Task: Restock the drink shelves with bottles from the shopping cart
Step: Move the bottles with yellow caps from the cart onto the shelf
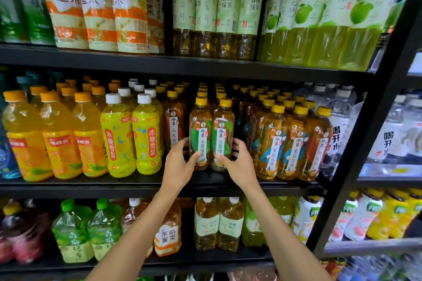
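Two pale green-tea bottles with yellow caps and green leaf labels stand side by side at the front of the middle shelf (146, 186). My left hand (179, 162) grips the left bottle (200, 130) low on its body, thumb across the label. My right hand (237, 162) grips the right bottle (223, 130) the same way, fingers wrapped behind it. Both bottles stand upright, their bases near the shelf's front edge. The shopping cart is not in view.
Yellow pear-drink bottles (146, 137) stand left of the pair, amber jasmine-tea bottles (271, 141) right. A dark oolong bottle (174, 123) sits just behind my left hand. Large bottles fill the upper shelf (159, 61). A black upright post (365, 143) borders the water shelves at right.
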